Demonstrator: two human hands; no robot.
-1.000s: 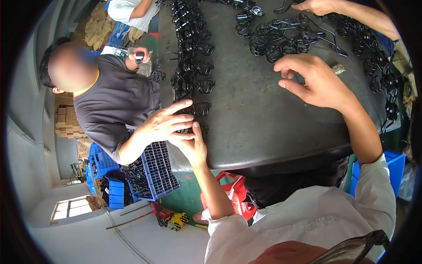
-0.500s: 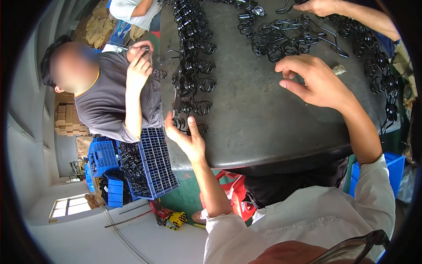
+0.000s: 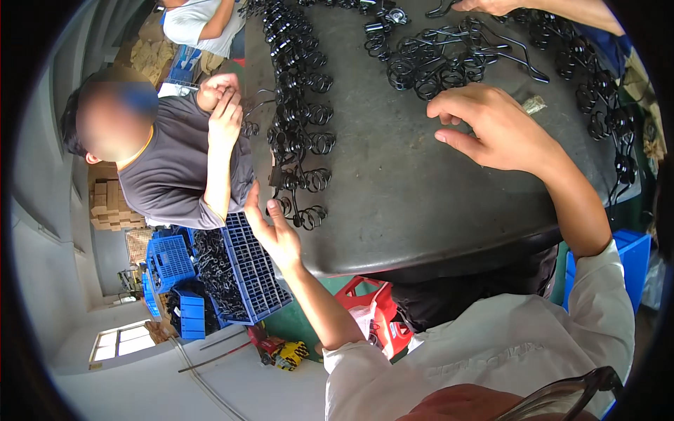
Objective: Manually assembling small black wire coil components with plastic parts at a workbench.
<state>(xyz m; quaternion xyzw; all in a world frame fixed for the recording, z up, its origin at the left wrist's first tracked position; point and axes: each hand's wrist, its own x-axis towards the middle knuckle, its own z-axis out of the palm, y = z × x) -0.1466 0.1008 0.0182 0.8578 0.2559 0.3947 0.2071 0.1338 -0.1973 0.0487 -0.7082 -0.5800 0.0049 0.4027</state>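
Note:
Fingers apart and holding nothing, my left hand (image 3: pixel 276 233) hovers at the table's left edge, beside the near end of a long row of black coiled wire springs (image 3: pixel 309 140). My right hand (image 3: pixel 484 126) is above the dark table top (image 3: pixel 393 203), its fingers curved with a gap between thumb and forefinger and nothing between them. Just beyond it lies a loose heap of black wire springs (image 3: pixel 439 64), some with long bent arms. Right of that hand is a small pale scrap (image 3: pixel 534 104).
At the left a person in a grey shirt (image 3: pixel 189 154) works with both hands. Another person's hand (image 3: pixel 484 5) holds a black part at the far edge. More springs (image 3: pixel 604 116) line the right side. Blue crates (image 3: pixel 260 274) stand left; a red bag (image 3: pixel 382 316) is below the table.
My left hand has moved left, away from the row's end springs. My right hand has shifted slightly left. The view has shifted a little, and the grey-shirted person's hands have moved.

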